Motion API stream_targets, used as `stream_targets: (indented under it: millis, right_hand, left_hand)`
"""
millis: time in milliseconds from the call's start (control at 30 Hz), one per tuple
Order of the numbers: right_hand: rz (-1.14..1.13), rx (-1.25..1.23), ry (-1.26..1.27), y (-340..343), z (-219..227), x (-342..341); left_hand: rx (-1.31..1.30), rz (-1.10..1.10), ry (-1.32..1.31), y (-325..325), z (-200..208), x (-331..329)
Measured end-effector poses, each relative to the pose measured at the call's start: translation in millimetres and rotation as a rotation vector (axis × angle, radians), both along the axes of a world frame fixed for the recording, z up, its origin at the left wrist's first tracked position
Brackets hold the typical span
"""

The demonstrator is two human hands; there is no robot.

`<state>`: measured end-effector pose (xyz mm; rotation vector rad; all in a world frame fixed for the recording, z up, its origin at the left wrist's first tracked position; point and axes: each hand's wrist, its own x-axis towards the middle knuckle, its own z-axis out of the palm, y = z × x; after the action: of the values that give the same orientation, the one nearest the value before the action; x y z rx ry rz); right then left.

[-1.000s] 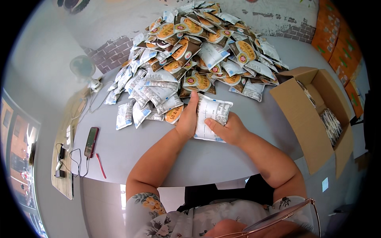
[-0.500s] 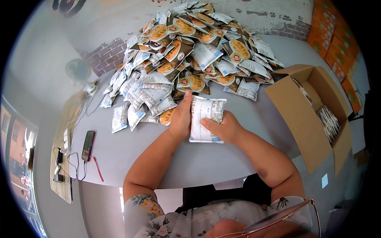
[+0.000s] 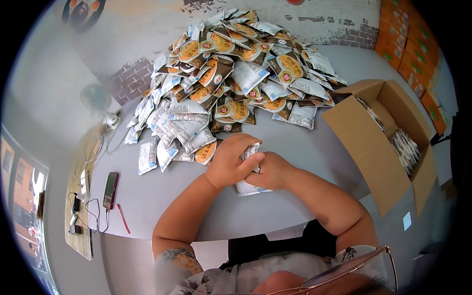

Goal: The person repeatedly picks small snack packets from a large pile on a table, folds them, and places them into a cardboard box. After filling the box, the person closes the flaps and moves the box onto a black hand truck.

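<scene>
Both hands' fingers (image 3: pixel 242 158) around packet stack (image 3: pixel 249 186)

Daylight is falling across a grey table (image 3: pixel 162 196) standing against a pale wall (image 3: pixel 73 64) with painted brick patches, while orange cartons (image 3: pixel 408 39) are stacking up beyond its far right corner.

Bright, even daylight, soft shadows, sharp centre, strong fisheye bending and black corners, perhaps slight blur at rim
</scene>
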<state>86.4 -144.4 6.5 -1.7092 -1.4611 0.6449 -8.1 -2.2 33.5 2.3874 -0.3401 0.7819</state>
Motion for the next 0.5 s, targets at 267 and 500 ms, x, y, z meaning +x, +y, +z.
stream_targets:
  millis: [267,500]
  right_hand:
    - [-0.062,-0.088,0.169,-1,9,1]
    - [-0.098,0.043,0.729,4,8,15]
  left_hand:
    - [-0.116,0.335,0.406,-4,3,-1]
    - [-1.050,0.315,0.171,18,-15,13]
